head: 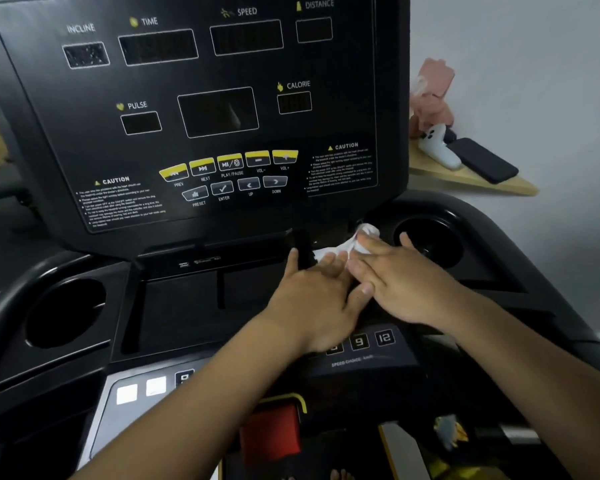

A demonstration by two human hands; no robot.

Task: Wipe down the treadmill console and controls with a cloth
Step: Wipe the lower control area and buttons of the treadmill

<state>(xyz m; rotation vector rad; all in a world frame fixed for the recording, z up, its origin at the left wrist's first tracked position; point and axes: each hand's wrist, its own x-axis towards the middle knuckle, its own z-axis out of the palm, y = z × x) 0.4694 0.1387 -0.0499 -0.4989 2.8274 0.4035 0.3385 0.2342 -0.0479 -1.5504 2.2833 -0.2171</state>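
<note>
Cloth (pixel 331 252), white, thin and crumpled, lies bunched on the black ledge just below the console panel (pixel 201 109), toward its lower right corner. My left grip (pixel 312 299) is spread flat with straight fingers, the fingertips pressing on the near edge of the cloth and the thumb stretched toward the panel. My right grip (pixel 399 282) is flat as well, fingers straight and close together, laid across the cloth and over the tips of my left fingers. Neither curls round anything. A puff of cloth sticks out beyond my right fingertips, just under the panel's corner. The panel is a smooth matte black slab with white-outlined rectangular windows and a curved row of yellow-capped buttons (pixel 229 162). Below and right of the panel, a round glossy cup well (pixel 430 237) sinks into the moulded plastic, just beside my right grip. Further below the panel, by my wrists, are square keys marked 9 and 12 (pixel 371 339) and a red block (pixel 271 431) with a yellow rim.
</note>
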